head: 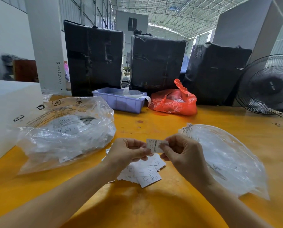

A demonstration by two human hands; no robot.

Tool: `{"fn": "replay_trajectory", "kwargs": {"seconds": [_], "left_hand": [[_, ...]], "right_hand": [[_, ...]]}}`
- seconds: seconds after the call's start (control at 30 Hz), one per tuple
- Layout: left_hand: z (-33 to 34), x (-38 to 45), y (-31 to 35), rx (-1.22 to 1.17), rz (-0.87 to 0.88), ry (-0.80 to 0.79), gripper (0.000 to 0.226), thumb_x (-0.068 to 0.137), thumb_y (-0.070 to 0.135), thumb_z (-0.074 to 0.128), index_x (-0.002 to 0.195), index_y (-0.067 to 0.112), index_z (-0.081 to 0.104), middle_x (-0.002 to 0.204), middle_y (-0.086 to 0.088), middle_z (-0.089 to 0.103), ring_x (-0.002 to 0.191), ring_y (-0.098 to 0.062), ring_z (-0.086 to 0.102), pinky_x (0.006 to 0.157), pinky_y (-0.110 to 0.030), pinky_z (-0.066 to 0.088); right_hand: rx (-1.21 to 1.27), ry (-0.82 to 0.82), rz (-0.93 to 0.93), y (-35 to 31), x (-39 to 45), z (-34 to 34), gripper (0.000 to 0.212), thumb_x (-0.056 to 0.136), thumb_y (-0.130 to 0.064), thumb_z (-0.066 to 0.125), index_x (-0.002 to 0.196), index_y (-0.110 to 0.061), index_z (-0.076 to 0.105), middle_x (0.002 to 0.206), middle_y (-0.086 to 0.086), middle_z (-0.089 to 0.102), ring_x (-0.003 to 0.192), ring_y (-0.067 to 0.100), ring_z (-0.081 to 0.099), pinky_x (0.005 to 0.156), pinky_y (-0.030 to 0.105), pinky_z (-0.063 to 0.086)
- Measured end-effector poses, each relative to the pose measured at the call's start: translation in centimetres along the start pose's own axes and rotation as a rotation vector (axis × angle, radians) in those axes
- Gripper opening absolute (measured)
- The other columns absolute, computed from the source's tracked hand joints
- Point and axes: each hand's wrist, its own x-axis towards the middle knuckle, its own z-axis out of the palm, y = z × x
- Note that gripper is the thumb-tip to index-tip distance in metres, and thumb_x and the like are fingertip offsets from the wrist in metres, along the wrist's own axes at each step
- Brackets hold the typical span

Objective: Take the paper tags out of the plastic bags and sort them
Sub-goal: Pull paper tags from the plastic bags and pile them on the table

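Paper tag (155, 145): left hand (129, 152) and right hand (181, 153) both pinching it; pile (144, 173) lying at 6 o'clock, advising light, flat release.

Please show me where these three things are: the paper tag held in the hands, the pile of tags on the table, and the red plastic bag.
paper tag (155, 144): head view, on its printed face between the hands.
pile of tags (147, 174): head view, on its top tags.
red plastic bag (173, 102): head view, on its front side.
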Motion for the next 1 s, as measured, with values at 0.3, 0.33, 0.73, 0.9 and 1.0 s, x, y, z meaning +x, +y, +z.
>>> {"fn": "replay_trajectory", "kwargs": {"seconds": [0.3,0.33,0.73,0.9,1.0], "left_hand": [[0.04,-0.15,0.14,-0.112,-0.046,-0.052,0.034,0.057,0.021,0.076,0.088,0.008,0.070,0.080,-0.009,0.075,0.063,-0.009,0.068,0.056,-0.015,0.050],[0.03,-0.14,0.13,-0.140,-0.057,-0.061,0.031,0.058,0.020,0.076,0.086,0.008,0.070,0.081,-0.010,0.075,0.063,-0.010,0.068,0.055,-0.015,0.050],[0.12,-0.04,0.22,-0.239,-0.147,-0.147,0.017,0.059,0.016,0.076,0.075,0.010,0.077,0.085,-0.013,0.074,0.063,-0.011,0.068,0.054,-0.016,0.050],[0.17,-0.06,0.21,-0.212,-0.156,-0.150,0.031,0.059,0.016,0.075,0.089,0.006,0.071,0.085,-0.012,0.074,0.063,-0.011,0.068,0.056,-0.015,0.051],[0.09,-0.02,0.22,-0.218,-0.160,-0.136,0.033,0.060,0.015,0.075,0.091,0.005,0.070,0.085,-0.012,0.074,0.064,-0.012,0.068,0.055,-0.016,0.051]], "right_hand": [[0.138,0.095,0.002,-0.17,0.41,-0.59,0.008,0.083,-0.006,0.069,0.079,-0.010,0.063,0.074,0.002,0.071,0.058,0.015,0.070,0.055,0.037,0.058],[0.138,0.086,-0.003,-0.17,0.38,-0.57,0.009,0.082,-0.006,0.069,0.079,-0.010,0.063,0.074,0.002,0.071,0.059,0.014,0.070,0.055,0.037,0.058],[0.069,0.052,-0.085,0.17,0.31,-0.38,0.020,0.082,-0.008,0.070,0.077,-0.024,0.060,0.076,-0.002,0.070,0.062,0.008,0.070,0.056,0.035,0.058],[0.082,0.068,-0.080,0.20,0.35,-0.41,0.017,0.082,-0.008,0.070,0.077,-0.022,0.062,0.074,-0.002,0.070,0.061,0.010,0.069,0.057,0.036,0.058],[0.093,0.072,-0.078,0.21,0.37,-0.53,0.012,0.081,-0.008,0.070,0.078,-0.017,0.063,0.074,-0.001,0.070,0.061,0.011,0.070,0.057,0.036,0.058]]}}
